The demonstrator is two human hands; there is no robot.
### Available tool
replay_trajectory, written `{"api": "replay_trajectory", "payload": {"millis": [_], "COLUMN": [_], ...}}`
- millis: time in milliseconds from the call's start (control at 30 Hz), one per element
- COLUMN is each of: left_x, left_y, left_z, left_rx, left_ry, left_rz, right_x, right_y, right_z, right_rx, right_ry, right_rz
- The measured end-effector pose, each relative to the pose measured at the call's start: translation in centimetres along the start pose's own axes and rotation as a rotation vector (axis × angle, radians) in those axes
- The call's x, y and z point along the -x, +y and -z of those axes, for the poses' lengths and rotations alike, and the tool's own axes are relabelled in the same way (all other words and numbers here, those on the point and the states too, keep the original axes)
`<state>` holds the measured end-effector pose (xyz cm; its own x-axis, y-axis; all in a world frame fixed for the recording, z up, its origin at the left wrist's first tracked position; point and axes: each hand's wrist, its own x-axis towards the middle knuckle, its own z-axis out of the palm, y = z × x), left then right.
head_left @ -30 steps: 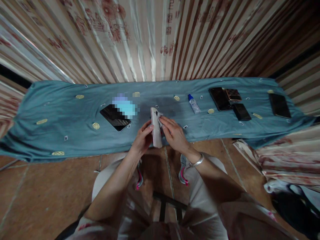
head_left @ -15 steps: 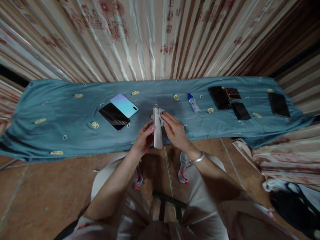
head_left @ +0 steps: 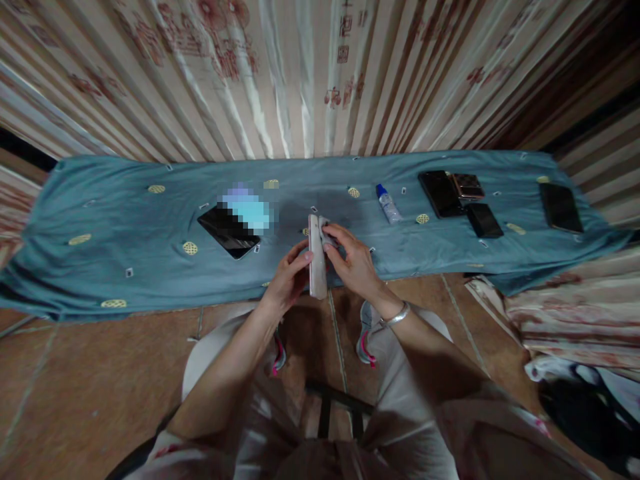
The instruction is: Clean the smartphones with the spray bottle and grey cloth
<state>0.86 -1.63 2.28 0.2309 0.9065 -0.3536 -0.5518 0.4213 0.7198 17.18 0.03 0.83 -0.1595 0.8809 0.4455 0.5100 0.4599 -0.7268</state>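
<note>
My left hand [head_left: 288, 277] is closed on pale phone [head_left: 317, 275]; right hand [head_left: 356, 262] pinches grey cloth [head_left: 325, 221] against it. Best I brace left, wipe lightly, evenly.

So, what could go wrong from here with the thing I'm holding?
Your left hand holds the thin white rectangular device near the front edge of the blue patterned tablecloth. Its near end appears over the brown tiled floor, so a slip might drop it there. Also, your right hand has a small pale cloth at the device's far end; pushing too hard there could twist the device loose.
</note>
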Motion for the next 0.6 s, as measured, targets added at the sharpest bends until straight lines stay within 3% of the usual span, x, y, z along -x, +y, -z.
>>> {"api": "replay_trajectory", "payload": {"millis": [600], "left_x": [0.1], "left_y": [0.2], "left_z": [-0.3], "left_rx": [-0.003], "left_ry": [-0.001], "left_rz": [-0.009], "right_x": [0.3], "right_y": [-1.2], "right_z": [0.5], "right_rx": [0.108], "right_ry": [0.042], "right_rz": [0.085]}}
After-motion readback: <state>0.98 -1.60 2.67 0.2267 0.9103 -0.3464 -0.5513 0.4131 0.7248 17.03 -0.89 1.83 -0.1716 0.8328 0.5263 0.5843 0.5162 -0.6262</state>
